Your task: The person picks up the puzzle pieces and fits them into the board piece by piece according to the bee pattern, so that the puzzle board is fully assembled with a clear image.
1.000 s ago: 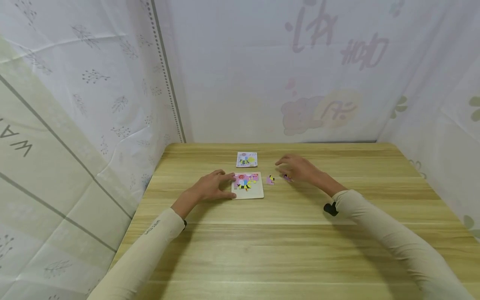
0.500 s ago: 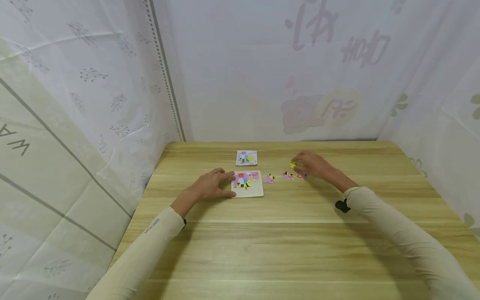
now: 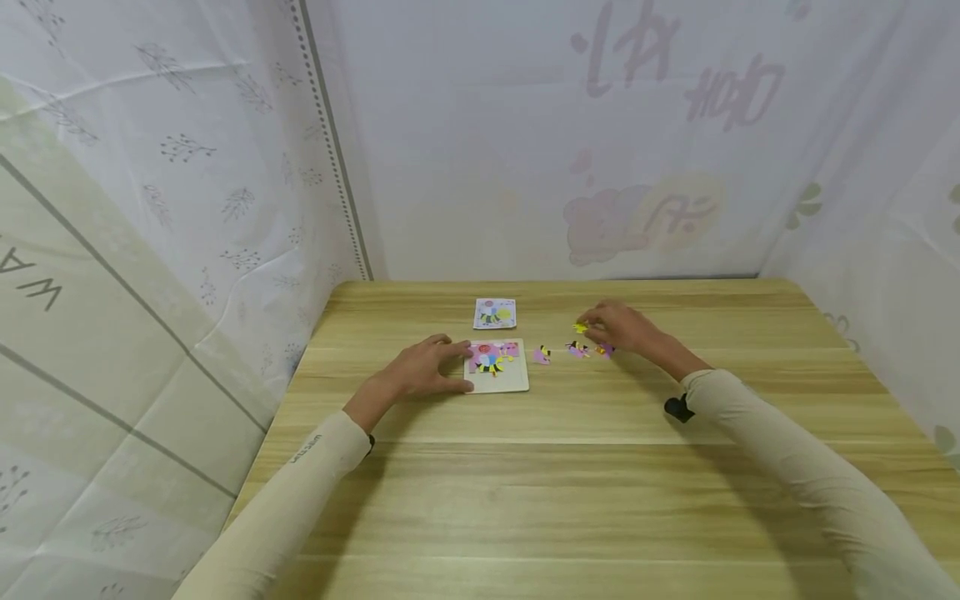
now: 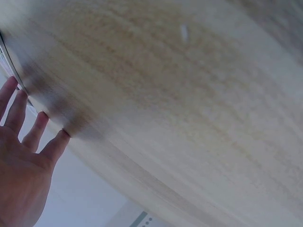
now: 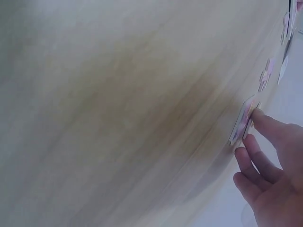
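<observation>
A pale wooden puzzle board (image 3: 512, 380) lies on the table, with pink pieces and a striped bee body in its upper left area. My left hand (image 3: 420, 369) touches the board's left side, thumb and fingers spread; its fingers look straight in the left wrist view (image 4: 23, 161). At the far side, my right hand (image 3: 626, 327) pinches a small yellow puzzle piece (image 3: 580, 327) between thumb and fingertips. Between board and right hand lie a pink-and-black piece (image 3: 542, 356), another patterned piece (image 3: 577, 349) and a purple-orange piece (image 3: 603, 349).
Behind the board lies a square card (image 3: 495, 314) with a bee picture. The wooden table (image 3: 495, 500) ends at a printed curtain (image 3: 465, 167) at the back, and more curtain hangs on both sides.
My right hand first moved right, uncovering the patterned pieces and reaching the yellow piece; now it has shifted slightly left along with that piece. My left hand has stayed at the board.
</observation>
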{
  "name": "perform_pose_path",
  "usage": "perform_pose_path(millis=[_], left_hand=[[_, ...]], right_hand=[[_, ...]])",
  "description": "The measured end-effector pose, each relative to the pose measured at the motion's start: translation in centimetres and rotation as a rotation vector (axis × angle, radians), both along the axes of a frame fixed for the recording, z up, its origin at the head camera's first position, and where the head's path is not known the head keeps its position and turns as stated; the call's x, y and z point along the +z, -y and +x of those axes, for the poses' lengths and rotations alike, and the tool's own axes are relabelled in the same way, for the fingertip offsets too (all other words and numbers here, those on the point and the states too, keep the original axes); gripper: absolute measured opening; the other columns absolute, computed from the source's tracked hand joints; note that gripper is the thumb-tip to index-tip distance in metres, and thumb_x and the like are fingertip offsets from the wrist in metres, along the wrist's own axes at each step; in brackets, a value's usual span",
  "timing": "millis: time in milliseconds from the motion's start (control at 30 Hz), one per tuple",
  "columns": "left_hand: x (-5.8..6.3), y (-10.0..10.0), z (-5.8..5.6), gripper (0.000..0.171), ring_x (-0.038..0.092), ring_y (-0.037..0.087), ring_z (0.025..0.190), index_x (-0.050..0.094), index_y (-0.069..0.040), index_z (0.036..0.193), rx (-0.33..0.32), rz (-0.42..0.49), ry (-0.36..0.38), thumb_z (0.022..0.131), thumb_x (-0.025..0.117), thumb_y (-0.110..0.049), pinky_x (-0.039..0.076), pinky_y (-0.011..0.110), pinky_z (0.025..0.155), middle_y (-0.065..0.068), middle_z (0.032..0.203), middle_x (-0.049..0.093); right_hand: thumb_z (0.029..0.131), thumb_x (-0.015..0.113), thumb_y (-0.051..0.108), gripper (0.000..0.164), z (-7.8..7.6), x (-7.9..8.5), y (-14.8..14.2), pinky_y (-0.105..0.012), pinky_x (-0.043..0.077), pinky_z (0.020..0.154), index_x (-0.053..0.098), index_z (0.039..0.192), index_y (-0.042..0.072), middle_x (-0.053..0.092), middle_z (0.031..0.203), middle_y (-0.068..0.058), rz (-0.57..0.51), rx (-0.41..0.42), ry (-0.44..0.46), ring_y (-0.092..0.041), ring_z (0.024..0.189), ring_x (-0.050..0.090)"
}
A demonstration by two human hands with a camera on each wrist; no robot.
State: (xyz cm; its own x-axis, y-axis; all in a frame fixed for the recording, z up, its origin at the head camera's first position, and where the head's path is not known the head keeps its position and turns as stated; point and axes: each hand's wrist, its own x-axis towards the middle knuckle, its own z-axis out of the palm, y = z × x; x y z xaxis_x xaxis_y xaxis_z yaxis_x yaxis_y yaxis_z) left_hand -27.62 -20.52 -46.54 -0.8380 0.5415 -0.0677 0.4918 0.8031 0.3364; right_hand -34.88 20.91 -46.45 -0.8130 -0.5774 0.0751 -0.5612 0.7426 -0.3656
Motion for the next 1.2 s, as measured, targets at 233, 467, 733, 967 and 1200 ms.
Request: perform_pose_path(millis=[233,467,733,967,1200], left_hand=[[0.1,0.0,0.0,0.074,0.046,0.035,0.142,0.059,-0.024,0.149,0.002,0.006,0.001,0.088,0.074,-0.064,0.043,0.062,0.109,0.013,0.155,0.05],[0.0,0.0,0.0,0.074,0.046,0.036,0.141,0.059,-0.024,0.149,0.003,-0.002,0.004,0.088,0.074,-0.063,0.043,0.062,0.109,0.015,0.154,0.05],[0.2,-0.1,0.1,0.074,0.046,0.036,0.142,0.058,-0.024,0.15,0.009,0.001,0.013,0.089,0.073,-0.063,0.043,0.062,0.109,0.015,0.155,0.049],[0.1,0.1,0.1,0.075,0.047,0.037,0.141,0.058,-0.025,0.15,0.008,-0.001,0.011,0.088,0.073,-0.065,0.044,0.063,0.107,0.016,0.155,0.049],[0.0,0.0,0.1,0.076,0.046,0.038,0.141,0.058,-0.025,0.15,0.01,0.005,0.022,0.088,0.074,-0.065,0.043,0.063,0.108,0.017,0.155,0.048]], right_hand=[[0.099,0.073,0.013,0.03,0.4,0.0,1.1,-0.047,0.057,0.081,0.073,0.126,-0.001,0.069,0.116,-0.018,-0.028,0.047,-0.028,-0.031,0.1,0.064],[0.098,0.074,0.016,0.028,1.3,0.2,2.7,-0.044,0.057,0.078,0.076,0.123,0.005,0.069,0.113,-0.014,-0.017,0.082,-0.078,-0.027,0.095,0.065],[0.097,0.075,0.016,0.027,2.1,0.4,4.9,-0.044,0.058,0.083,0.077,0.122,0.007,0.07,0.113,-0.012,-0.014,0.137,-0.112,-0.026,0.099,0.066],[0.099,0.073,0.014,0.024,2.7,0.1,6.3,-0.042,0.056,0.084,0.077,0.122,0.007,0.07,0.114,-0.01,-0.055,0.146,-0.069,-0.023,0.101,0.065],[0.098,0.074,0.018,0.024,3.4,0.0,7.8,-0.042,0.056,0.088,0.078,0.121,0.009,0.07,0.114,-0.009,-0.037,0.172,-0.072,-0.022,0.104,0.065]])
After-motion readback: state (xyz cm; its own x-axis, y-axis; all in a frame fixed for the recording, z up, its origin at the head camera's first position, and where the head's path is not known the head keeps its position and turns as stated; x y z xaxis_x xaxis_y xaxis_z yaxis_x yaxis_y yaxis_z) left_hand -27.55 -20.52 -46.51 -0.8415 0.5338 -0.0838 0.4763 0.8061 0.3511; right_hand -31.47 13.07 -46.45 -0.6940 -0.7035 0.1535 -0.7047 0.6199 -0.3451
